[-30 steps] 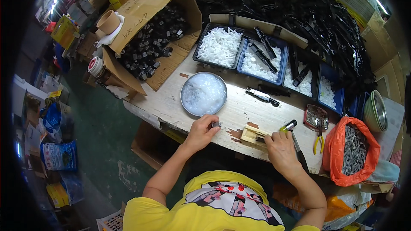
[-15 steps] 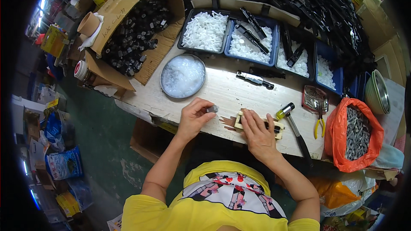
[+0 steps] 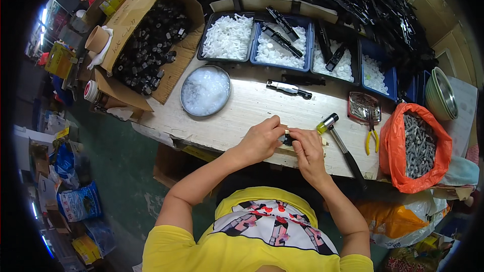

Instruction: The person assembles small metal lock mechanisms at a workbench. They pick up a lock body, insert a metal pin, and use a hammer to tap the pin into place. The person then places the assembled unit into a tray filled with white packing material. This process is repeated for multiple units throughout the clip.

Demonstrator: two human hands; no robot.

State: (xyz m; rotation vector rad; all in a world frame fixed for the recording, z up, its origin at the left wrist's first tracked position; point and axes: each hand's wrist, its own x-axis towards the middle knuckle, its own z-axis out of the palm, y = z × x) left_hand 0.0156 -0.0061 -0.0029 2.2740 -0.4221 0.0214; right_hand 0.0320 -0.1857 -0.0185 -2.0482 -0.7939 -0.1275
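At the front edge of the bench, my left hand (image 3: 261,142) has its fingers bent in a pinch at the left end of a cream-coloured holding block (image 3: 324,141). A small grey block was in those fingers a moment ago; now they mostly hide it. My right hand (image 3: 309,155) curls over the holding block and grips it, its thumb beside a black part (image 3: 288,140) seated there. The fingertips of both hands nearly meet. Just right of them lies a hammer (image 3: 343,143) with a yellow-green face and black handle.
A round dish (image 3: 184,102) of translucent, gel-like material stands left. One black-and-silver assembly (image 3: 288,89) lies mid-bench. Behind are bins of white plastic pieces (image 3: 228,38) and a heap of black parts (image 3: 348,0). Yellow-handled pliers (image 3: 372,142) and a red bag (image 3: 390,156) of grey metal parts sit right.
My left hand has moved right with the small grey block, up to the holding block. My right hand has shifted from lying flat to curled fingers. The view has shifted slightly.
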